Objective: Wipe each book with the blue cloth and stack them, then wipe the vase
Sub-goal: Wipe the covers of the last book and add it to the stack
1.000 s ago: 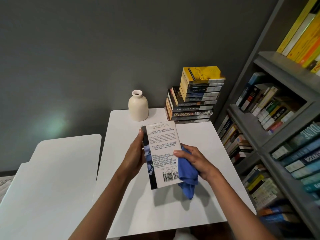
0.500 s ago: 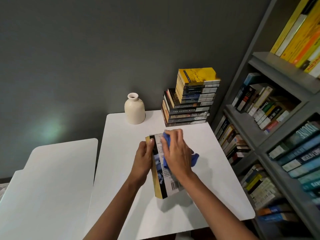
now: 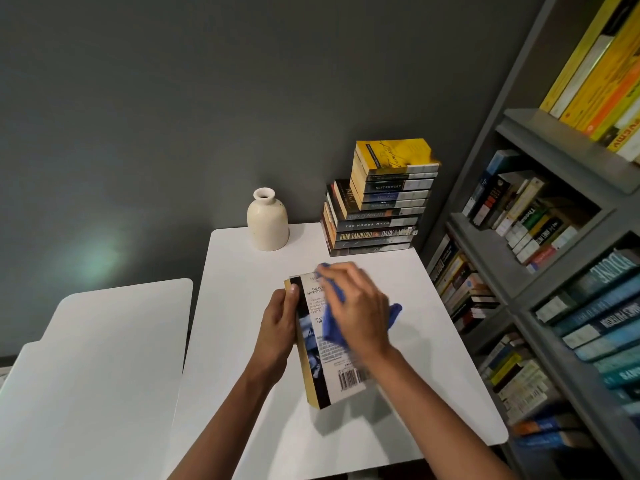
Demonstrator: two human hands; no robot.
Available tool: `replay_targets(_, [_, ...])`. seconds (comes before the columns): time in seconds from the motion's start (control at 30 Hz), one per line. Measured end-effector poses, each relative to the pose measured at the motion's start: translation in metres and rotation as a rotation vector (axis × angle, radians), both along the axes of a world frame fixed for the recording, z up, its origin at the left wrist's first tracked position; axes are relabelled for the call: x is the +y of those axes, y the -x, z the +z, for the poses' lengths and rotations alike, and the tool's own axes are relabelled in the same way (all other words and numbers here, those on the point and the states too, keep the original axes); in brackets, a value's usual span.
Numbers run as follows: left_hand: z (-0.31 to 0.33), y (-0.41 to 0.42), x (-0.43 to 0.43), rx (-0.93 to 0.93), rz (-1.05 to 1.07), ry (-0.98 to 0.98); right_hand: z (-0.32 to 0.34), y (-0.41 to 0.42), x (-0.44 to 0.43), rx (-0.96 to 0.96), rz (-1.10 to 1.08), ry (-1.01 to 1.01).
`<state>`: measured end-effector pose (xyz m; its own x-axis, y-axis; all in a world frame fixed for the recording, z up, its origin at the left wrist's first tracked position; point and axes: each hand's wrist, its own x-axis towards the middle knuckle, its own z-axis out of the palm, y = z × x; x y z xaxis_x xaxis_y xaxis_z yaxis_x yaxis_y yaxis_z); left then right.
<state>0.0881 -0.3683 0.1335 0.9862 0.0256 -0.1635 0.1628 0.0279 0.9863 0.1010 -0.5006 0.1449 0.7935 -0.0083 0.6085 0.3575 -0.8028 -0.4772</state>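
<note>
Left hand [image 3: 280, 320] fingers curled round book [image 3: 325, 368] edge, bracing it; right hand [image 3: 360, 306] clutches cloth [image 3: 332, 327], pressing cover. Stack [image 3: 377, 216] at 1 o'clock.

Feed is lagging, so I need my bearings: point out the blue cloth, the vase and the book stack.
blue cloth [image 3: 332, 327]: head view, its bunched left fold.
vase [image 3: 268, 225]: head view, middle of its body.
book stack [image 3: 388, 195]: head view, a spine halfway up.

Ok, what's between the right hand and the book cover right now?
The blue cloth: the right hand presses it onto the back cover of the book, as the head view shows. The left hand grips the book's left edge.
</note>
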Motion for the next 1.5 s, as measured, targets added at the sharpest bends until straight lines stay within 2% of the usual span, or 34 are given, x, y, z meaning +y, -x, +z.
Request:
replay_targets(0.1, [0.002, 0.0, 0.001, -0.005, 0.0, 0.006, 0.0, -0.004, -0.01, 0.016, -0.131, -0.09])
replay_targets(0.2, [0.003, -0.002, 0.0, -0.05, 0.021, 0.018, 0.006, 0.006, 0.022, -0.04, 0.074, 0.021])
replay_targets(0.27, [0.001, -0.002, 0.003, -0.053, 0.015, 0.019, 0.007, 0.005, 0.019, -0.052, 0.126, 0.038])
replay_targets(0.37, [0.004, 0.0, 0.007, -0.028, -0.014, -0.002, -0.001, -0.004, -0.008, -0.002, -0.049, -0.097])
replay_targets(0.43, [0.006, -0.001, 0.006, -0.011, -0.044, -0.023, -0.002, -0.006, -0.003, 0.002, -0.059, -0.128])
replay_targets(0.57, [-0.001, -0.003, 0.002, -0.013, -0.013, 0.021, 0.006, 0.004, 0.039, -0.023, 0.118, -0.067])
replay_targets(0.67, [-0.003, -0.002, 0.001, 0.046, 0.069, 0.171, -0.003, 0.013, 0.039, -0.003, 0.147, -0.095])
replay_targets(0.77, [-0.003, -0.009, 0.006, 0.097, 0.175, 0.298, -0.024, 0.037, 0.031, -0.042, 0.243, 0.026])
replay_targets(0.87, [0.001, -0.014, 0.014, 0.078, 0.196, 0.244, -0.044, 0.05, 0.007, -0.067, 0.198, 0.088])
replay_targets(0.97, [0.004, -0.013, 0.021, 0.027, 0.129, 0.193, -0.039, 0.041, -0.018, 0.109, -0.068, -0.092])
replay_targets(1.03, [0.005, -0.012, 0.024, 0.014, 0.076, 0.219, -0.027, 0.032, -0.031, 0.307, -0.07, -0.235])
replay_targets(1.13, [0.008, -0.016, 0.024, 0.026, -0.037, 0.305, -0.004, 0.022, -0.05, 0.764, 0.293, -0.559])
replay_targets(1.2, [0.012, -0.018, 0.019, 0.067, -0.105, 0.323, 0.002, 0.023, -0.057, 0.887, 0.5, -0.575])
replay_targets(1.27, [0.017, -0.02, 0.011, 0.091, -0.134, 0.285, 0.002, 0.023, -0.061, 0.794, 0.449, -0.54])
replay_targets(1.33, [0.02, -0.025, 0.005, 0.092, -0.087, 0.207, 0.002, 0.021, -0.063, 0.631, 0.286, -0.46])
replay_targets(1.4, [0.025, -0.029, -0.001, 0.144, -0.032, 0.19, 0.002, 0.018, -0.065, 0.473, 0.106, -0.285])
replay_targets(1.5, [0.034, -0.031, -0.011, 0.317, -0.009, 0.291, 0.007, 0.014, -0.065, 0.243, -0.086, 0.051])
